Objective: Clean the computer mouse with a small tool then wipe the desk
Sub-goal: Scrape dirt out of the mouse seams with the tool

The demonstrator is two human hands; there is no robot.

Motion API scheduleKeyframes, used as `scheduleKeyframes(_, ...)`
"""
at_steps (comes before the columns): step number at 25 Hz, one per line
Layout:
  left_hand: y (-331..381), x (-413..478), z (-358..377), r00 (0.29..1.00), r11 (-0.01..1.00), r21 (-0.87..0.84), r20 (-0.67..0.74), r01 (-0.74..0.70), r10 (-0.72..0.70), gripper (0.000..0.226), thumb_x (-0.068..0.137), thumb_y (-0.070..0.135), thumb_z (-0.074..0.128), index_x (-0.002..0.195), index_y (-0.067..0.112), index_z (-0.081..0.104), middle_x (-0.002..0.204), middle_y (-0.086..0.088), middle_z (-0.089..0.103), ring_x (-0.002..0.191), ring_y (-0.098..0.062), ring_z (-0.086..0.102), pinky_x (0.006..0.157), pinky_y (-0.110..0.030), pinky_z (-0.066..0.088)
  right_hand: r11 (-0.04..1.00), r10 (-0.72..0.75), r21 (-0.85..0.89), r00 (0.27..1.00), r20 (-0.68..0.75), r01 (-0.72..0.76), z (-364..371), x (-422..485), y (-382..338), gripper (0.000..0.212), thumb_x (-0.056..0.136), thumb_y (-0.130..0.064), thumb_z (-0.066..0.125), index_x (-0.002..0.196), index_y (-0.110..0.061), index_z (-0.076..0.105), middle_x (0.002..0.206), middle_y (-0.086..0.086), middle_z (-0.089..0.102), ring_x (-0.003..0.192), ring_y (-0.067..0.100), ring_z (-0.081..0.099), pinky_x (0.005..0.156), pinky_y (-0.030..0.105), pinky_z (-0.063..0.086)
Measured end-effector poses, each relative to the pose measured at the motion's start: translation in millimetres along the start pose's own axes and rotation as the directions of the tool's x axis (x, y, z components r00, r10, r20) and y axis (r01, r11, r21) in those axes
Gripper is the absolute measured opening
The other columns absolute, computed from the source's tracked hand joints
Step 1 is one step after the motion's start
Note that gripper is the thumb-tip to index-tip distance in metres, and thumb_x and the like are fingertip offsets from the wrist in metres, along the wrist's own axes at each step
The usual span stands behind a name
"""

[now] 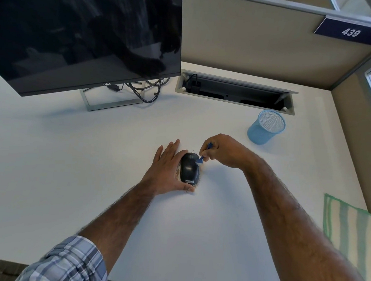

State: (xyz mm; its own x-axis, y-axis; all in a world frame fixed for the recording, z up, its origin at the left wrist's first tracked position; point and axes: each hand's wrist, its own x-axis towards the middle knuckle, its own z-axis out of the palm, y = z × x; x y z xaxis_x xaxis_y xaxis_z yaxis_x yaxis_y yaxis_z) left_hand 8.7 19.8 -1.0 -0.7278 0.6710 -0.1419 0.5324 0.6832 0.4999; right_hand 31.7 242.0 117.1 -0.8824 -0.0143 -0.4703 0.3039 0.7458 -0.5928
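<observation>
A black computer mouse lies on the white desk, with brownish crumbs scattered around its edges. My left hand steadies it from the left, fingers straight along its side and thumb at its near end. My right hand pinches a small blue brush whose bristle end touches the mouse's upper right side. A green and white striped cloth lies at the desk's right edge.
A dark Dell monitor on a silver stand fills the back left, cables behind it. An open cable tray is sunk into the desk at the back. A blue mesh pen cup stands right of the hands. Beige partition walls enclose the corner.
</observation>
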Motion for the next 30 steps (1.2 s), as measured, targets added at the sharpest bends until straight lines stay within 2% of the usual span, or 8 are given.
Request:
scheduleKeyframes(4, 0.2, -0.1, 0.4, 1.000, 1.000, -0.009, 0.003, 0.006, -0.006, 0.129, 0.053, 0.099, 0.061, 0.156, 0.035, 0.019, 0.173, 0.001, -0.012, 0.157, -0.014, -0.017, 0.126, -0.042, -0.015, 1.000, -0.028, -0.013, 0.993, -0.119, 0.026, 7.5, 6.4, 2.6, 0.016, 0.100, -0.019, 0.061, 0.108, -0.014, 0.074, 0.102, -0.003, 0.072, 0.090, 0.013, 0.065, 0.083, 0.025, 0.051)
scheduleKeyframes(7, -0.2, -0.3, 0.4, 1.000, 1.000, 0.003, 0.009, 0.010, -0.010, 0.130, 0.053, 0.100, 0.060, 0.157, 0.034, 0.018, 0.172, 0.001, -0.013, 0.157, -0.015, -0.018, 0.126, -0.043, -0.014, 1.000, -0.021, 0.001, 0.979, -0.203, 0.021, 14.7, 11.1, 10.5, 0.018, 0.101, -0.019, 0.060, 0.111, -0.014, 0.074, 0.111, 0.001, 0.073, 0.092, 0.015, 0.063, 0.074, 0.016, 0.044)
scheduleKeyframes(10, -0.1, -0.3, -0.5, 1.000, 1.000, 0.008, 0.013, 0.015, -0.015, 0.129, 0.054, 0.098, 0.062, 0.157, 0.034, 0.017, 0.172, 0.001, -0.013, 0.158, -0.016, -0.017, 0.127, -0.045, -0.012, 0.999, -0.037, 0.012, 0.962, -0.272, 0.042, 16.8, 10.4, 13.7, 0.020, 0.102, -0.021, 0.059, 0.113, -0.016, 0.075, 0.112, -0.001, 0.073, 0.092, 0.013, 0.062, 0.076, 0.016, 0.044)
scheduleKeyframes(16, 1.9, -0.2, -1.4, 1.000, 1.000, 0.018, 0.019, 0.010, -0.010, 0.127, 0.055, 0.097, 0.062, 0.157, 0.034, 0.019, 0.173, 0.000, -0.011, 0.158, -0.018, -0.014, 0.127, -0.045, -0.012, 0.997, -0.035, 0.070, 0.990, -0.133, 0.044, 16.3, 1.1, 11.1, 0.014, 0.100, -0.015, 0.062, 0.106, -0.017, 0.074, 0.103, -0.004, 0.071, 0.088, 0.011, 0.064, 0.079, 0.018, 0.048)
scheduleKeyframes(19, 2.3, -1.0, -3.2, 0.999, 1.000, 0.017, 0.030, 0.010, -0.011, 0.126, 0.056, 0.096, 0.064, 0.156, 0.034, 0.018, 0.173, 0.000, -0.011, 0.158, -0.018, -0.014, 0.127, -0.044, -0.013, 0.993, -0.032, 0.107, 0.997, -0.064, 0.039, 8.9, -4.8, 6.0, 0.012, 0.099, -0.016, 0.063, 0.104, -0.017, 0.074, 0.095, -0.004, 0.073, 0.085, 0.014, 0.068, 0.073, 0.017, 0.050)
scheduleKeyframes(23, 3.9, -1.5, -4.7, 1.000, 0.999, 0.034, 0.027, 0.009, -0.010, 0.127, 0.058, 0.095, 0.064, 0.158, 0.031, 0.018, 0.173, -0.001, -0.011, 0.158, -0.018, -0.015, 0.126, -0.043, -0.013, 0.985, -0.012, 0.167, 0.972, -0.235, 0.052, 15.8, -5.0, -8.4, 0.009, 0.097, -0.020, 0.065, 0.093, -0.019, 0.072, 0.083, -0.008, 0.075, 0.070, 0.007, 0.071, 0.063, 0.011, 0.050)
scheduleKeyframes(26, 5.2, -1.7, -4.4, 0.999, 0.998, 0.057, 0.032, 0.015, -0.016, 0.131, 0.059, 0.096, 0.061, 0.159, 0.027, 0.015, 0.173, -0.002, -0.013, 0.158, -0.019, -0.016, 0.127, -0.044, -0.012, 0.973, 0.028, 0.226, 0.958, -0.285, 0.039, 31.1, -3.8, -15.2, 0.010, 0.096, -0.020, 0.064, 0.093, -0.017, 0.072, 0.078, -0.004, 0.076, 0.067, 0.008, 0.072, 0.069, 0.018, 0.057)
scheduleKeyframes(30, 4.3, -1.7, -5.0, 0.999, 0.999, 0.036, 0.037, 0.016, -0.017, 0.131, 0.059, 0.096, 0.062, 0.161, 0.029, 0.014, 0.173, -0.001, -0.014, 0.158, -0.017, -0.018, 0.127, -0.045, -0.012, 0.990, -0.002, 0.139, 0.982, -0.188, 0.028, 43.2, -7.0, -17.3, 0.010, 0.095, -0.023, 0.064, 0.090, -0.018, 0.071, 0.079, -0.002, 0.077, 0.074, 0.014, 0.074, 0.077, 0.037, 0.063)
